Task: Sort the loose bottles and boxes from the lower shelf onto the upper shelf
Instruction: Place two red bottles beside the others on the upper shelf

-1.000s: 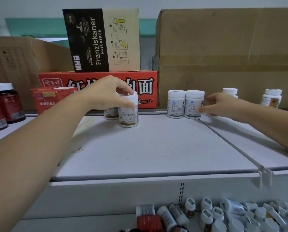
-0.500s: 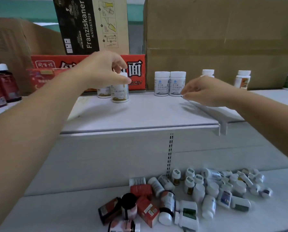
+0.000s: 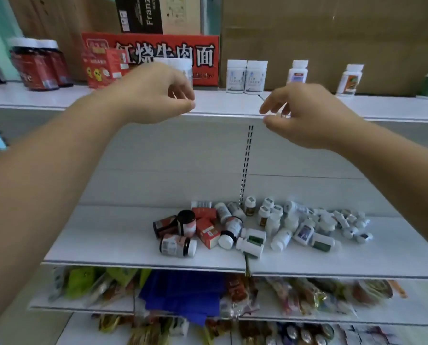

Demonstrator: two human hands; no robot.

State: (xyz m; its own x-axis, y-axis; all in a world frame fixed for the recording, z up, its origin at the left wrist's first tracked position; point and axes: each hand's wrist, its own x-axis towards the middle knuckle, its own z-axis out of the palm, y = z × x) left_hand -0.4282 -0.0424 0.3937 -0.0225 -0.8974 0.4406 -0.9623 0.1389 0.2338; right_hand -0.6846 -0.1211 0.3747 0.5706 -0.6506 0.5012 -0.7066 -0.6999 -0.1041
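Two hands hang in the air, just in front of the upper shelf's (image 3: 223,105) near edge. Left hand (image 3: 155,93): fingers loosely curled, thumb near fingertips, holds nothing, touches nothing. Right hand (image 3: 307,118): same, loose narrow curl, empty. Loose bottles and boxes (image 3: 255,227) lie heaped on the lower shelf (image 3: 108,235), middle to right. Pair of white bottles (image 3: 246,75) stands upright, touching, far on the upper shelf between the hands.

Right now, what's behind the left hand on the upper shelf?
Behind the left hand, white-capped bottles stand in front of the red carton. Only their caps and one side show; the hand covers their labels and bases.
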